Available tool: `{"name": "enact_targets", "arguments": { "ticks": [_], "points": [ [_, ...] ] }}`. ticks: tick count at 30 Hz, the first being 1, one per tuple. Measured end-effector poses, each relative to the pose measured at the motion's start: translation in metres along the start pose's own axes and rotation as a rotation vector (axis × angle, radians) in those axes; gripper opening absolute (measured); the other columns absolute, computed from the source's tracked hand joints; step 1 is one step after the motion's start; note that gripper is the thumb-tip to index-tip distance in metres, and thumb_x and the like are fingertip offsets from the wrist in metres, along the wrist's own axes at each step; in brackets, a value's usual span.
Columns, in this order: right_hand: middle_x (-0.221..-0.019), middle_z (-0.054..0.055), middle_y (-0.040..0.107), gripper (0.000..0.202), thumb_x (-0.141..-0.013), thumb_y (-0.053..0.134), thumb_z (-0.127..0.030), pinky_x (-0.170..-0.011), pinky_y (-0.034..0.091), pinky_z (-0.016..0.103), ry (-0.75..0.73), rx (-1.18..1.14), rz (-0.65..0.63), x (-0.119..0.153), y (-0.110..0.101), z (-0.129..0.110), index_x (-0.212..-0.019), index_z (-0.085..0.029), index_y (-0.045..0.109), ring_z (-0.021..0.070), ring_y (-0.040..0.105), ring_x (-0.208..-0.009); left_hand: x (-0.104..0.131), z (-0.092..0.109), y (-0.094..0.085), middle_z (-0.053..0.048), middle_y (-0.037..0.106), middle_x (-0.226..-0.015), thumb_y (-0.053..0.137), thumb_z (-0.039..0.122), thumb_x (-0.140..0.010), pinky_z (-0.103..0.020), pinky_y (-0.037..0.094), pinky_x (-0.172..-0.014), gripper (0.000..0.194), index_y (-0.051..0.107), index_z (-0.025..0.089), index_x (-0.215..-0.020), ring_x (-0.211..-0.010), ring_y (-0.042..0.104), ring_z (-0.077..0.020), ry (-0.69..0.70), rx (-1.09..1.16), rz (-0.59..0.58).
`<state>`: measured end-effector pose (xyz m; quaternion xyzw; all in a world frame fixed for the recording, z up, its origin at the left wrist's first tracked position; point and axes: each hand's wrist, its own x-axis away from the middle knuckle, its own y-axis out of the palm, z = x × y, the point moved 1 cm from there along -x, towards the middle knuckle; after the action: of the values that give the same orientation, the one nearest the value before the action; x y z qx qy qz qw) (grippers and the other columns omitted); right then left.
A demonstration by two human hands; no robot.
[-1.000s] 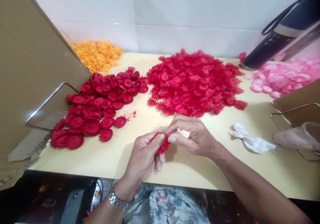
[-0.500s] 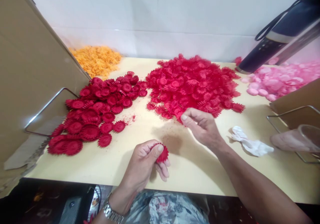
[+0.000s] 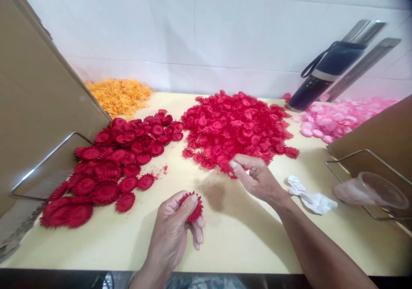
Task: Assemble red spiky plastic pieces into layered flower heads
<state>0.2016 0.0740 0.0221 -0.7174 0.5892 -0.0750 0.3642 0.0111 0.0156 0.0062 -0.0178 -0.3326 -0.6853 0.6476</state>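
My left hand [image 3: 174,226] is closed on a round red fringed flower piece [image 3: 197,209], thumb across its face and fingers behind. Above and to the right, my right hand [image 3: 257,179] is closed in a pinch at the front edge of the bright red flower-piece pile [image 3: 238,126]. A red fringed piece [image 3: 225,165] shows at its thumb and fingertip, partly covered by them. To the left lies a heap of darker red flower discs [image 3: 119,160], some stacked together.
Orange pieces [image 3: 120,95] lie at the back left, pink ones [image 3: 341,117] at the back right. A dark cylinder [image 3: 322,80] with a strap leans there. Crumpled white tissue [image 3: 310,195] and a clear plastic cup [image 3: 370,190] lie at right. Cardboard panels [image 3: 41,78] flank the table.
My view has tilted up, so the table sits lower in the picture. My left hand still grips its red flower piece, and my right hand stays at the pile's front edge.
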Motion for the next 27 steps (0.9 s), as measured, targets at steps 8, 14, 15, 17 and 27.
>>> {"name": "enact_targets", "arguments": {
  "ticks": [8,14,15,17,27],
  "points": [
    [-0.08,0.007,0.064,0.016,-0.084,0.052,-0.027,-0.071,0.043,0.032,-0.184,0.278,0.2,0.002,-0.004,-0.008,-0.08,-0.017,0.064,0.0183,0.057,-0.076,-0.007,-0.002,0.003,0.004,0.053,-0.036,0.068,0.047,-0.066,-0.013,0.027,-0.023,0.037,0.048,0.016,-0.059,-0.022,0.041,-0.006,0.027,-0.029,0.02],
    [-0.063,0.002,0.057,0.019,-0.086,0.05,-0.026,-0.055,0.041,0.023,-0.197,-0.082,-0.068,0.006,0.022,-0.027,-0.071,-0.016,0.058,0.0118,0.052,-0.058,-0.008,-0.005,0.006,0.006,0.05,-0.035,0.063,0.049,-0.07,-0.011,0.024,-0.025,0.037,0.051,0.016,-0.062,-0.022,0.037,-0.0036,0.043,-0.108,0.014],
    [-0.061,0.002,0.055,0.02,-0.087,0.049,-0.023,-0.054,0.039,0.023,-0.2,-0.035,-0.052,0.006,0.024,-0.025,-0.07,-0.016,0.056,0.0115,0.05,-0.057,-0.008,-0.005,0.007,0.006,0.05,-0.036,0.063,0.049,-0.071,-0.012,0.024,-0.025,0.037,0.05,0.016,-0.061,-0.023,0.037,-0.0036,0.045,-0.111,0.009],
    [-0.061,0.002,0.053,0.021,-0.087,0.046,-0.019,-0.054,0.037,0.024,-0.218,0.084,0.005,0.005,0.025,-0.017,-0.068,-0.016,0.054,0.0123,0.048,-0.057,-0.009,-0.004,0.008,0.004,0.053,-0.039,0.062,0.048,-0.072,-0.013,0.026,-0.026,0.038,0.048,0.016,-0.059,-0.025,0.04,-0.0046,0.055,-0.115,0.001],
    [-0.075,0.002,0.058,0.007,-0.083,0.055,-0.022,-0.062,0.04,0.023,-0.174,0.144,-0.439,0.007,0.012,-0.023,-0.08,-0.018,0.06,0.0124,0.053,-0.068,-0.004,0.013,-0.003,0.0,0.063,-0.057,0.067,0.028,-0.069,-0.021,0.044,-0.04,0.017,0.056,0.014,-0.067,-0.041,0.056,-0.011,0.185,-0.026,0.086]
  ]
}}
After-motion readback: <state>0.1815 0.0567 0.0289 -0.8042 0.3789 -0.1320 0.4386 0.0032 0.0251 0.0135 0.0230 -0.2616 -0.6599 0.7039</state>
